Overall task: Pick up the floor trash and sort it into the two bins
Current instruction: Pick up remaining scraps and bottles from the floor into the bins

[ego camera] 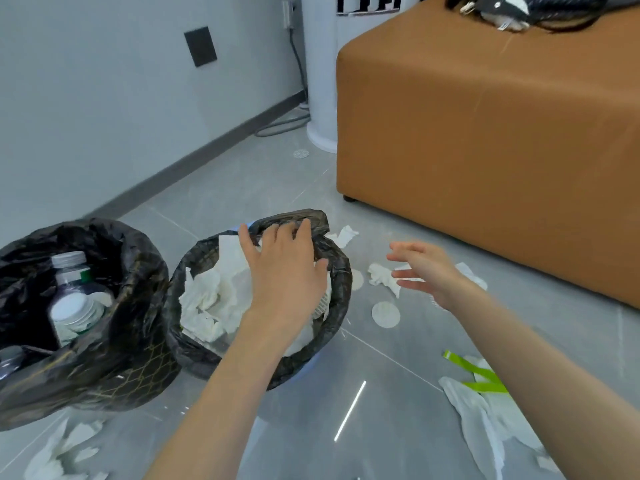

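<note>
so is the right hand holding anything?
No, the right hand is open with fingers spread, near a crumpled tissue on the floor.

A lounge room: tan ottoman (485,150), grey tiled floor (242,181).

Bare hands (284,268) and forearms (214,393)

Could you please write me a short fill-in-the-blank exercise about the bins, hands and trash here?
The bin on the left holds plastic ____. The left hand reaches over the other bin, which is full of crumpled white ____. The right hand, fingers spread, holds ____. The thin strips on the floor are ____ in colour.
Missing words: bottles; tissues; nothing; green.
</note>
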`<state>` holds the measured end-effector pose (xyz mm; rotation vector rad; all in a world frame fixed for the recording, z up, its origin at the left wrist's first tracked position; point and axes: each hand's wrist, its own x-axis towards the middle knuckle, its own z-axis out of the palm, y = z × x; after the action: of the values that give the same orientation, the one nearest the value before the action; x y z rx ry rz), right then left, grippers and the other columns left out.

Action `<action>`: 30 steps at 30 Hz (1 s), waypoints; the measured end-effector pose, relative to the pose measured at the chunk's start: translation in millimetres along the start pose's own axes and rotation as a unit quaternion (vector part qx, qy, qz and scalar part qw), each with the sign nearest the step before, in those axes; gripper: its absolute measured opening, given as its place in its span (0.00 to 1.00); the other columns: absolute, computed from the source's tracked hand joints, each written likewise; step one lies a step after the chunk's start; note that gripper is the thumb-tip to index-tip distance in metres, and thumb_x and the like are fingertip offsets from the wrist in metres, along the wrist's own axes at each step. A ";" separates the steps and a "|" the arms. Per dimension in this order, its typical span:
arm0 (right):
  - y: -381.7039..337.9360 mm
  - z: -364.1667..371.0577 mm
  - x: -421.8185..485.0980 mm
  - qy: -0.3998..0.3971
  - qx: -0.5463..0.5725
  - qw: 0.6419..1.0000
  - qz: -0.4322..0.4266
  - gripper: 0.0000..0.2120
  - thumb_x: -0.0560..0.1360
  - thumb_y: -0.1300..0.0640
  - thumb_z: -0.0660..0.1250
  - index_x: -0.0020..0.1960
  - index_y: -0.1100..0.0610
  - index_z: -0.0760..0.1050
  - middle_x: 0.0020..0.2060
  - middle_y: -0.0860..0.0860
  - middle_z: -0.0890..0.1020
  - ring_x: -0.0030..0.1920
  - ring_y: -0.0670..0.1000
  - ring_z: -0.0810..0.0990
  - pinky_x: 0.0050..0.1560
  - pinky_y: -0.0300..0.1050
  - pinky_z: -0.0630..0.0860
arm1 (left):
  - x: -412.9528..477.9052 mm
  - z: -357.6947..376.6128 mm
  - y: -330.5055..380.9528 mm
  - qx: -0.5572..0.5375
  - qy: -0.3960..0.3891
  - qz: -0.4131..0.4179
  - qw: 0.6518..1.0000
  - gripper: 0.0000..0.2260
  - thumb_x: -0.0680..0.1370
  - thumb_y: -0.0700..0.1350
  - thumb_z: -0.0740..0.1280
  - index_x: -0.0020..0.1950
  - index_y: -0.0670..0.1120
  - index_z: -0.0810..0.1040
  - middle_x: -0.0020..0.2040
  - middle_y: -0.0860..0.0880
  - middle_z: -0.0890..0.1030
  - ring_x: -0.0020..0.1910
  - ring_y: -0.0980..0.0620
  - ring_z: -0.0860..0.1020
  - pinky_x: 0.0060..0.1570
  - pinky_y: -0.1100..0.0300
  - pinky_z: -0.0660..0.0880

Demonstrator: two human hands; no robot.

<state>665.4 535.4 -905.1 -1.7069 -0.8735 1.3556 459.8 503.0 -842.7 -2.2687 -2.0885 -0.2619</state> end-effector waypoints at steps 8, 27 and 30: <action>67.1 -80.2 1.3 0.121 -0.057 0.991 0.029 0.11 0.76 0.62 0.63 0.57 0.55 0.77 0.43 0.52 0.78 0.35 0.49 0.75 0.36 0.41 0.73 | 12.7 33.3 86.1 -0.076 -0.014 0.116 0.990 0.18 0.80 0.46 0.56 0.70 0.47 0.66 0.61 0.46 0.76 0.60 0.44 0.73 0.61 0.54 0.64; 130.7 -100.3 87.4 0.094 -0.425 0.900 -0.026 0.26 0.76 0.57 0.63 0.72 0.44 0.62 0.76 0.54 0.53 0.73 0.59 0.51 0.71 0.52 0.60 | 51.7 228.7 109.6 -0.141 -0.241 -0.158 0.947 0.30 0.78 0.62 0.54 0.76 0.61 0.42 0.75 0.39 0.33 0.73 0.32 0.38 0.71 0.41 0.51; 123.6 -104.7 99.3 0.078 -0.440 0.894 -0.008 0.28 0.77 0.54 0.62 0.74 0.43 0.58 0.77 0.53 0.48 0.75 0.60 0.46 0.73 0.55 0.56 | 69.1 232.1 111.1 -0.126 -0.245 -0.174 0.945 0.31 0.77 0.64 0.53 0.75 0.61 0.41 0.74 0.38 0.31 0.73 0.31 0.35 0.71 0.39 0.44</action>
<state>793.5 548.3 -1044.8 -2.4163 -1.5443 0.8057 596.8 595.7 -1051.6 -2.2571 -2.8649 0.0373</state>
